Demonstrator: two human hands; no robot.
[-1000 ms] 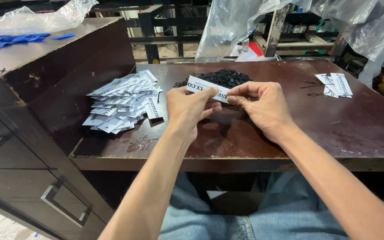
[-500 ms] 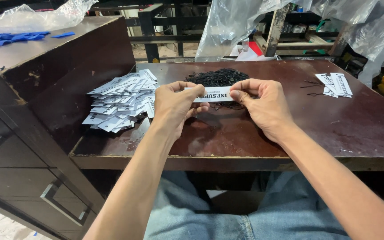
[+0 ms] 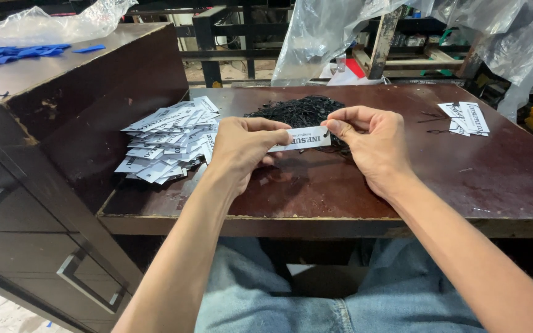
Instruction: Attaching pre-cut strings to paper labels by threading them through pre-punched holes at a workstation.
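White tag (image 3: 300, 139) between both hands; black string heap (image 3: 297, 112) behind, tag pile (image 3: 169, 139) left.

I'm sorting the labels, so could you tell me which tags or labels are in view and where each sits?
Tag: held between left hand and right hand; white strip, black print.
Tag pile: table's left; white, black print.
Few tags: table's right; same.

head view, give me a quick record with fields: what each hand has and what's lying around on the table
left hand: left hand pinches the left end of the white paper tag
right hand: right hand pinches the tag's right end, near its punched hole
behind tag: heap of black strings
left of hands: pile of white tags
far right: few more tags
surface: dark brown table
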